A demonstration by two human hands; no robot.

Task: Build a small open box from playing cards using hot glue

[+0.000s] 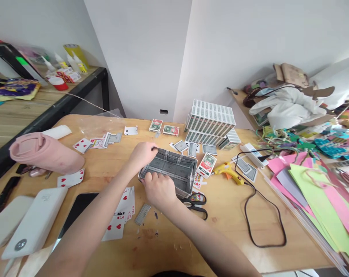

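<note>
An open box made of playing cards (pixel 174 165), dark grey card backs facing inward, stands on the wooden table. My left hand (pixel 143 156) pinches its far left corner. My right hand (pixel 160 189) is closed over the near wall towards the left, fingertips curled and partly hidden. Black-handled scissors (pixel 201 209) lie just right of my right hand. A red and white card pack (pixel 206 164) leans by the box's right end, with loose cards under it. Face-up heart and club cards (pixel 117 227) lie below my left forearm, near a small cut card piece (pixel 142 214).
A yellow glue gun (pixel 230 172) with a looping black cord lies at right. Stacked card packs (pixel 210 121) rise at the back. On the left are a pink rolled case (pixel 47 152), a white power bank (pixel 36 221) and a dark phone (pixel 79 209). Coloured paper (pixel 315 200) covers the right edge.
</note>
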